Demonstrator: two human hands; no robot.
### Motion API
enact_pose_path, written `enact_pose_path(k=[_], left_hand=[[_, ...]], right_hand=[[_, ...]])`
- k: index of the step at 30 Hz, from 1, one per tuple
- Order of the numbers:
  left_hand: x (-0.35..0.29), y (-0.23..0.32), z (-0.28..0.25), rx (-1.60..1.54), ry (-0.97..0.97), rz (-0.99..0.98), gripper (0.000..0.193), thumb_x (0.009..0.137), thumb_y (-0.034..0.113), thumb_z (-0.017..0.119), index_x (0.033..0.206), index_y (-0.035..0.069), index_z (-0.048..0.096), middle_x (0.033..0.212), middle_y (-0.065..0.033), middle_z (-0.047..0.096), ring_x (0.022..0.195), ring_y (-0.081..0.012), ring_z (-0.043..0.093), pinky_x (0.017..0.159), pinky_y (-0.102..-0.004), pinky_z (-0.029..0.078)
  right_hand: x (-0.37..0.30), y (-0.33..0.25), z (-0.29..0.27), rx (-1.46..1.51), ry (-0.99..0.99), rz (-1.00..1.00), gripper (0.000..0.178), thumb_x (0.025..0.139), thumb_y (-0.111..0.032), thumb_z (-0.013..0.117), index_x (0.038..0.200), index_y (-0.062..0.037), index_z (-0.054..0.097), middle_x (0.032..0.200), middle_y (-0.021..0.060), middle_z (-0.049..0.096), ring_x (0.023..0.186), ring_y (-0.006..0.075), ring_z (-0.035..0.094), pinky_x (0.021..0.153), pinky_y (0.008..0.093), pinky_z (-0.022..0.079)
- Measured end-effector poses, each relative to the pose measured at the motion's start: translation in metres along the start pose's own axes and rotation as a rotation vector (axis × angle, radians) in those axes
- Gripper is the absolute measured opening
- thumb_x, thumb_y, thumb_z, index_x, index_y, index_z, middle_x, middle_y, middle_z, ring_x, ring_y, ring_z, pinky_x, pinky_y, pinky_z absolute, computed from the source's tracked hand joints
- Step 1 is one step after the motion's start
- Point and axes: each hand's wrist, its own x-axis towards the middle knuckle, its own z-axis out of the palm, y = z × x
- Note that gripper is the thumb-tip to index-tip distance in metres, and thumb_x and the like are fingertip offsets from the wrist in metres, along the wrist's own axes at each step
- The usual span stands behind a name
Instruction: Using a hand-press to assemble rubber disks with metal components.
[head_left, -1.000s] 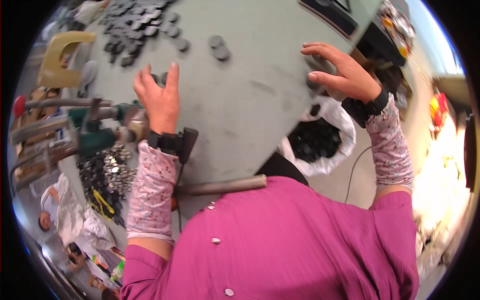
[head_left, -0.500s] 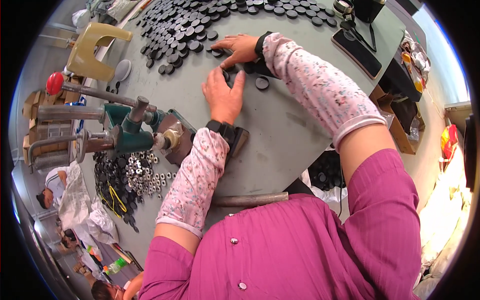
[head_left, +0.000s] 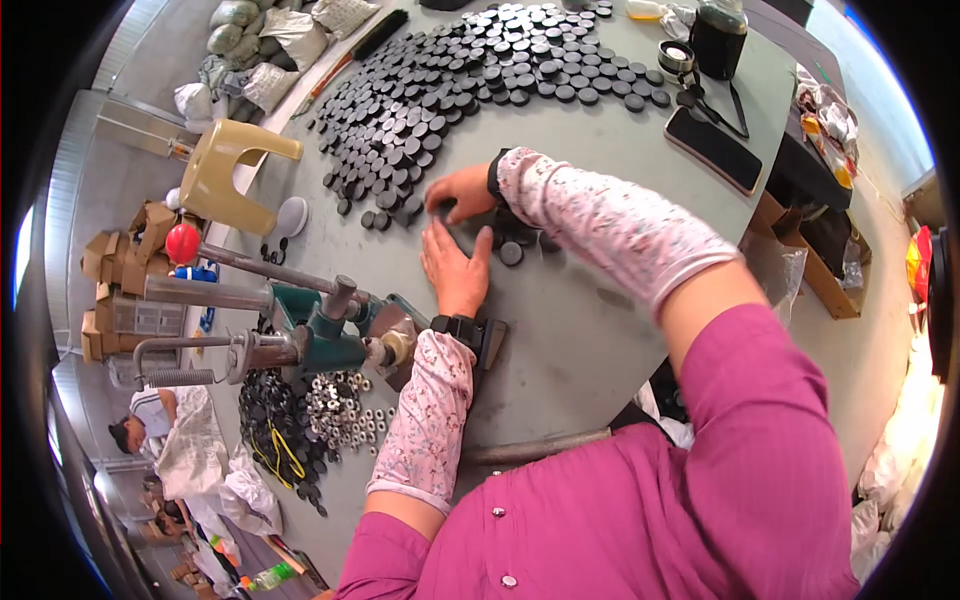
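My left hand (head_left: 456, 272) lies on the grey table with its fingers stretched and its thumb apart, beside a few black round discs partly hidden between my hands. Just beyond it, my right hand (head_left: 466, 192) has its fingers curled down over a dark piece that looks like one of these discs, mostly covered. A loose black disc (head_left: 511, 253) sits to the right of my left thumb, with others half under my right wrist. Ahead and to the left spreads a large layer of the same black discs (head_left: 400, 150), its near edge close to my right fingertips.
A green hand press (head_left: 325, 335) with a red-knobbed lever stands left of my left forearm. Below it are small metal rings (head_left: 345, 405) and a heap of black parts (head_left: 275, 420). A phone (head_left: 712, 150), a dark jar (head_left: 718, 40) and a beige stool (head_left: 235, 175) are around.
My right hand has drawn nearer to my left, its fingers going from spread to curled. The whole view has shifted, so the table and press appear lower and further right.
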Motion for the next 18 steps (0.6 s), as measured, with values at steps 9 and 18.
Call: enact_pose_path(k=[9, 18], left_hand=[[-0.086, 0.075, -0.058, -0.12, -0.379, 0.409, 0.126, 0.071, 0.048, 0.093, 0.161, -0.005, 0.022, 0.165, -0.0328, 0.025, 0.154, -0.0498, 0.023, 0.127, -0.0547, 0.018], [-0.065, 0.13, 0.005, -0.081, -0.459, 0.694, 0.144, 0.051, 0.055, 0.099, 0.159, -0.006, 0.026, 0.159, -0.0322, 0.034, 0.152, -0.0494, 0.027, 0.125, -0.0564, 0.024]], right_hand=[[-0.242, -0.075, -0.033, 0.334, 0.049, 0.064, 0.062, 0.094, -0.019, 0.074, 0.151, -0.0094, 0.052, 0.16, 0.0161, 0.046, 0.149, 0.0314, 0.043, 0.123, 0.0426, 0.032], [-0.335, -0.092, 0.049, -0.086, 0.511, 0.391, 0.061, 0.103, -0.035, 0.063, 0.155, -0.0089, 0.046, 0.159, 0.017, 0.047, 0.151, 0.0359, 0.039, 0.128, 0.0515, 0.022]])
